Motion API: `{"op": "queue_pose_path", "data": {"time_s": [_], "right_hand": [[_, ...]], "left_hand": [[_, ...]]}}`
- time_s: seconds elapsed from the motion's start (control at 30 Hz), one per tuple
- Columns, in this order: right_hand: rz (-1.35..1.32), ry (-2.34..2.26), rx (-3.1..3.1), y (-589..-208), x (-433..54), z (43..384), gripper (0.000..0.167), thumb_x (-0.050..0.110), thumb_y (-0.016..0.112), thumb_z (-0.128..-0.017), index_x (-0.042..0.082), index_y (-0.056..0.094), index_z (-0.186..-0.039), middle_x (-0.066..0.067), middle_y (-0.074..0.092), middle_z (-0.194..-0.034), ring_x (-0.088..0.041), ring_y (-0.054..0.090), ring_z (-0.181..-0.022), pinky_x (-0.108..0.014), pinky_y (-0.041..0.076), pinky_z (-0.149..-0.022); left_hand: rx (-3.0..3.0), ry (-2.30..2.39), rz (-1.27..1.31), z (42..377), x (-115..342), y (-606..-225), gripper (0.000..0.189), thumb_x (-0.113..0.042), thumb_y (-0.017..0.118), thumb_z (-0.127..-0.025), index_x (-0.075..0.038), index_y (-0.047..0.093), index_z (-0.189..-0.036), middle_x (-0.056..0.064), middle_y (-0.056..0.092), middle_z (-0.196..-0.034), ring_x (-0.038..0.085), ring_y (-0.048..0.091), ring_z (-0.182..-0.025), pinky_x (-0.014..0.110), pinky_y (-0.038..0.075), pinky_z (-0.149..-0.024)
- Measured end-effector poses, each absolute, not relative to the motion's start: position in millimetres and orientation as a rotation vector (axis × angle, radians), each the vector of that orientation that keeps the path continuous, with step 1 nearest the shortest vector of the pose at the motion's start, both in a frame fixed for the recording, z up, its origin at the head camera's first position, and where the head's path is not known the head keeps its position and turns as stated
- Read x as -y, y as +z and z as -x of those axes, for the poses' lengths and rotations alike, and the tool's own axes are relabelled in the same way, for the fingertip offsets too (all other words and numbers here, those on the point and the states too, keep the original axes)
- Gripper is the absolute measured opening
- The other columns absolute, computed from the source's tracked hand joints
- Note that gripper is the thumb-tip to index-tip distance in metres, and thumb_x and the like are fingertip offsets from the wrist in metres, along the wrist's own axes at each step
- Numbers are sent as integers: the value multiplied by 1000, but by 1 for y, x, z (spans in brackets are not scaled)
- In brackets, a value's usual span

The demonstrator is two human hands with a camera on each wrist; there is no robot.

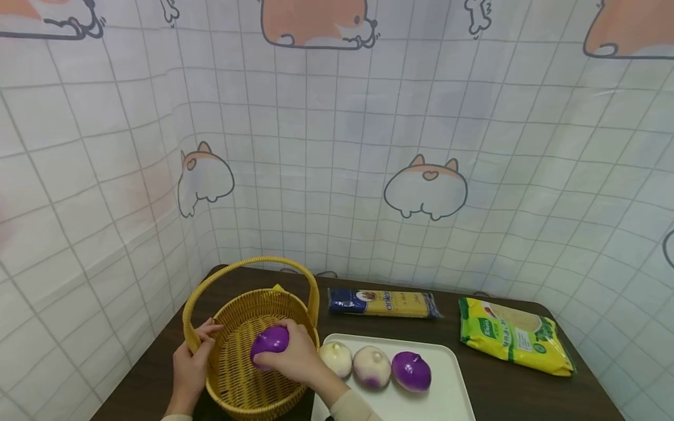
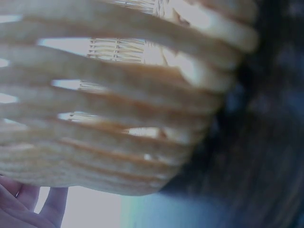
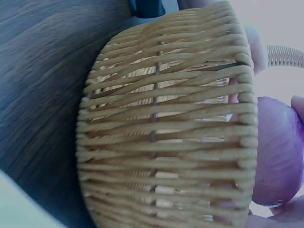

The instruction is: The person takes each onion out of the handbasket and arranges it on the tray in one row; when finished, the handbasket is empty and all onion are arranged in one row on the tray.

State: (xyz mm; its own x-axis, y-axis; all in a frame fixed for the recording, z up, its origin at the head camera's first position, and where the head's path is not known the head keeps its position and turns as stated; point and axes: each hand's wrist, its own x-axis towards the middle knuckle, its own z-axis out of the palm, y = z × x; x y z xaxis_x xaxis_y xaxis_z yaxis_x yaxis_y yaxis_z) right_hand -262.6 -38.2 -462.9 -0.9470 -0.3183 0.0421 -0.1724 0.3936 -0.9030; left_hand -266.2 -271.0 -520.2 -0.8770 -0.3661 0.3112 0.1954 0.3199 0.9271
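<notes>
My right hand [image 1: 295, 354] holds a glossy purple onion [image 1: 271, 342] over the mouth of a yellow wicker basket [image 1: 242, 403]. In the right wrist view the onion [image 3: 278, 152] shows just beyond the woven rim. My left hand [image 1: 192, 362] grips the basket's left rim beside the base of its tall arched handle [image 1: 268, 259]. The left wrist view shows the weave [image 2: 109, 90] up close, with some left fingers [image 2: 52, 204] at the lower left. On a white tray [image 1: 442, 403] sit a white onion [image 1: 336, 358], a white turnip-like vegetable with purple patches [image 1: 371, 367] and another purple onion [image 1: 412, 371].
Behind the tray lies a pack of spaghetti [image 1: 387, 303]. A yellow-green Knorr bag [image 1: 513, 336] is at the right of the dark wooden table [image 1: 558, 397]. A small yellow thing [image 1: 278, 287] peeks from behind the basket. A patterned curtain [image 1: 326, 204] hangs behind.
</notes>
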Motion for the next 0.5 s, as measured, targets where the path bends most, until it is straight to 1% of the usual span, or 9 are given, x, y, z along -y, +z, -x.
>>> {"op": "queue_pose_path", "data": {"time_s": [0.13, 0.23, 0.33, 0.5], "right_hand": [[481, -1599, -2492, -463, 27, 256, 73, 38, 82, -71, 20, 49, -133, -8, 48, -120, -28, 58, -104, -50, 54, -81], [513, -1587, -2492, -463, 18, 251, 72, 39, 81, -73, 22, 48, -135, -7, 48, -122, -28, 58, -106, -50, 55, -81], [550, -1581, -2502, -462, 10, 248, 72, 41, 80, -74, 23, 48, -135, -5, 49, -124, -26, 58, -107, -49, 55, -81], [584, -1651, -2478, -457, -6, 241, 69, 39, 79, -76, 25, 48, -136, -6, 50, -130, -26, 58, -110, -48, 55, -82]], "left_hand": [[2143, -1594, -158, 267, 272, -519, 32, -28, 48, -104, -5, 67, -117, 10, 62, -131, 19, 46, -134, 4, 35, -90], [2147, -1594, -169, 267, 272, -520, 30, -26, 49, -104, -2, 65, -112, 10, 63, -129, 19, 46, -134, 6, 36, -88], [2141, -1588, -168, 267, 272, -520, 27, -22, 49, -103, 3, 61, -105, 10, 65, -126, 19, 46, -134, 7, 37, -88], [2153, -1575, -171, 267, 272, -521, 26, -20, 49, -103, 4, 58, -102, 10, 65, -126, 18, 46, -134, 7, 37, -88]]}}
